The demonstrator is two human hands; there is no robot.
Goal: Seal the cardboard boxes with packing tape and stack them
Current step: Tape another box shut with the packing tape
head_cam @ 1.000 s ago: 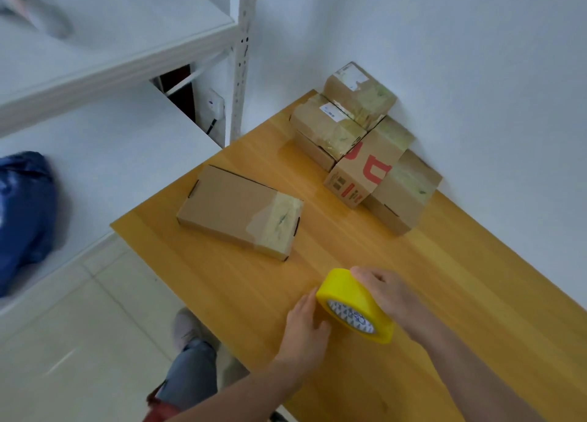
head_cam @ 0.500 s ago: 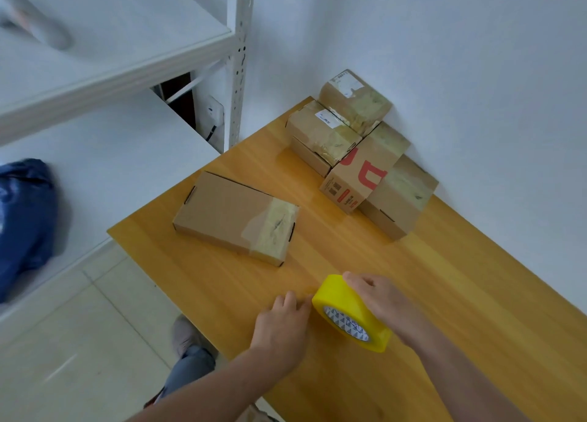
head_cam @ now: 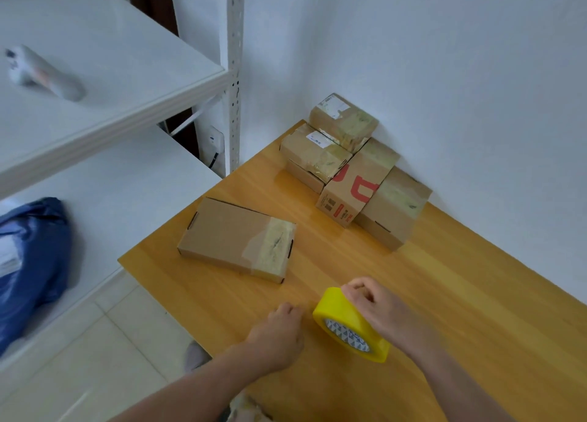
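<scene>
A yellow roll of packing tape (head_cam: pixel 344 321) stands on edge on the wooden table (head_cam: pixel 460 294), near its front. My right hand (head_cam: pixel 384 310) grips the roll from above. My left hand (head_cam: pixel 279 329) is just left of the roll with its fingers curled; whether it pinches a tape end is not visible. A flat cardboard box (head_cam: pixel 228 234) with tape over its right end lies beyond my hands. Several taped boxes (head_cam: pixel 355 180) are piled in the far corner against the wall.
A white metal shelf unit (head_cam: pixel 104 72) stands left of the table, its post (head_cam: pixel 235 72) at the table's corner. A blue bag (head_cam: pixel 28 262) lies on the lower shelf and a blurred pale object (head_cam: pixel 41 72) on the upper one. Tiled floor lies below.
My left hand has slid a little left, away from the roll it was touching. My right hand still holds the roll in about the same place.
</scene>
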